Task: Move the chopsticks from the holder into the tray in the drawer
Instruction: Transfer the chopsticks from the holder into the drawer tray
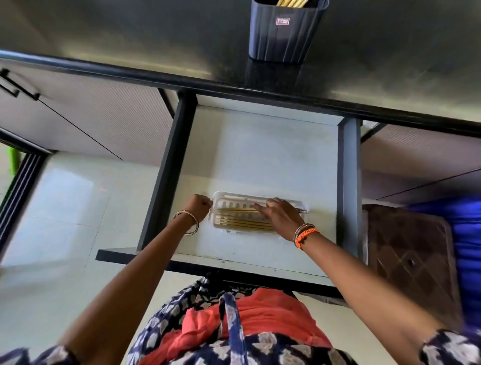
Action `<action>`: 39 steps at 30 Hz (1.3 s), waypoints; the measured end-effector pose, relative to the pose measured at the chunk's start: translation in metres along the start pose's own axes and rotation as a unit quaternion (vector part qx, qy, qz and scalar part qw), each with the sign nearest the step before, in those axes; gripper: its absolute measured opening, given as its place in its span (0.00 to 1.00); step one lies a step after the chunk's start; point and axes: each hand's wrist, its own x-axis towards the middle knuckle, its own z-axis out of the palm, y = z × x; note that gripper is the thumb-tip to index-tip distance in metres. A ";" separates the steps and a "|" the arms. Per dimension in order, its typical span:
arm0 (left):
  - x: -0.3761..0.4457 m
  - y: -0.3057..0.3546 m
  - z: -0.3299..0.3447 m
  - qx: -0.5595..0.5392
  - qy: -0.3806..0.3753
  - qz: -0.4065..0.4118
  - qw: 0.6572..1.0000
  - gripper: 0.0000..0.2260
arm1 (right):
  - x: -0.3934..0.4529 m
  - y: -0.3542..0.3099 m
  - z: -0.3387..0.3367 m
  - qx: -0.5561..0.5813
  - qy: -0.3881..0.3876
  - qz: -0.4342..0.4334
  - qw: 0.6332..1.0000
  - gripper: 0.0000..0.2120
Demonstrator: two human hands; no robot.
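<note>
Where dark counter [130, 33] ends — pale floor [65, 198]

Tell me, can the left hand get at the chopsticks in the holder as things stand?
Probably yes. The left hand is by the tray; nothing covers the open-topped holder with its chopsticks up on the counter.

The dark holder [285, 31] bears a small red-and-white label [283, 21], its print too blurred to read.

Your left wrist wears thin metal bangles [186, 222], your right an orange braided band [306, 234] (plus beaded ones); your patterned navy-and-white garment [260, 346] overlays coral cloth [268, 310].
</note>
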 end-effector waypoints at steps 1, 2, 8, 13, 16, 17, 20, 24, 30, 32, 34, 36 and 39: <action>0.000 0.002 0.000 -0.003 -0.003 -0.003 1.000 0.10 | 0.003 -0.001 0.001 -0.008 0.004 -0.001 1.000 0.24; 0.001 0.003 0.000 -0.001 -0.010 -0.008 1.000 0.09 | 0.007 -0.003 0.002 -0.014 0.005 -0.004 1.000 0.25; 0.001 -0.001 0.007 0.033 -0.009 -0.016 0.999 0.08 | 0.017 -0.007 0.007 -0.057 -0.015 -0.009 0.998 0.29; 0.001 -0.001 0.007 0.040 -0.003 -0.017 0.999 0.07 | 0.016 -0.007 0.006 -0.085 -0.033 0.000 0.996 0.28; 0.000 0.003 0.003 0.035 -0.014 -0.022 0.999 0.07 | 0.017 -0.014 -0.006 -0.091 -0.046 0.000 0.995 0.22; 0.001 0.008 -0.001 0.027 -0.012 -0.020 0.999 0.12 | 0.016 -0.019 -0.016 -0.080 -0.025 -0.003 0.996 0.18; 0.000 0.042 -0.026 0.011 0.046 0.044 0.998 0.19 | 0.022 -0.031 -0.070 -0.010 0.174 -0.033 0.984 0.08; 0.016 0.140 -0.085 0.052 0.198 0.235 0.950 0.21 | 0.073 -0.005 -0.200 0.132 0.422 -0.003 0.897 0.08; 0.053 0.281 -0.163 0.082 0.282 0.375 0.879 0.24 | 0.148 0.085 -0.376 0.307 0.546 0.186 0.757 0.07; 0.071 0.298 -0.172 0.082 0.252 0.347 0.900 0.23 | 0.167 0.110 -0.401 0.376 0.481 0.229 0.758 0.05; 0.086 0.303 -0.175 0.075 0.226 0.312 0.920 0.22 | 0.183 0.126 -0.408 0.405 0.425 0.250 0.770 0.08; 0.098 0.302 -0.175 0.064 0.208 0.303 0.928 0.20 | 0.197 0.137 -0.407 0.393 0.398 0.255 0.789 0.08; 0.105 0.297 -0.171 0.053 0.200 0.306 0.929 0.18 | 0.210 0.142 -0.401 0.396 0.409 0.242 0.786 0.05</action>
